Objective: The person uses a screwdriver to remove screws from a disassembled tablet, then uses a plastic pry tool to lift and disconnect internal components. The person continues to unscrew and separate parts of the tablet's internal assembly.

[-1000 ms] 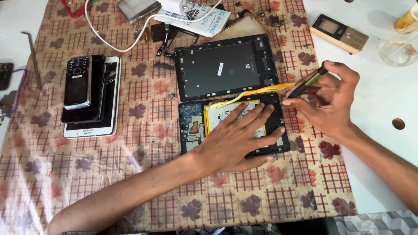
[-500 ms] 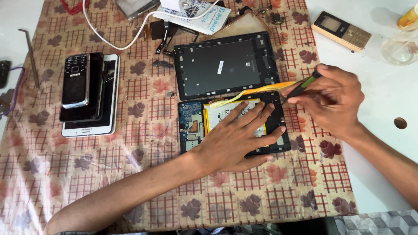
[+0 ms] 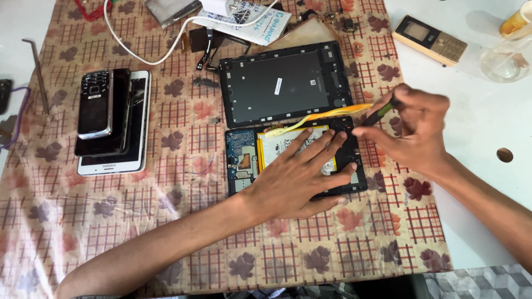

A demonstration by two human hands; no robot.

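An opened tablet (image 3: 242,160) lies on the patterned cloth with its circuit board and pale battery exposed. Its dark back cover (image 3: 285,83) sits just behind it, linked by a yellow flex ribbon (image 3: 327,115). My left hand (image 3: 299,177) lies flat on the battery with fingers spread, pinning the tablet down. My right hand (image 3: 413,133) grips a small dark screwdriver (image 3: 379,115) at the tablet's right end, tip pointing down toward that edge.
A stack of phones (image 3: 111,119) lies at the left. A white cable (image 3: 144,47), a charger and loose parts sit at the back. A gold keypad phone (image 3: 429,39) and a clear glass bowl (image 3: 507,61) rest on the white table at the right.
My right hand has shifted slightly with the screwdriver at the tablet's right end. My left hand stays pressed on the battery.
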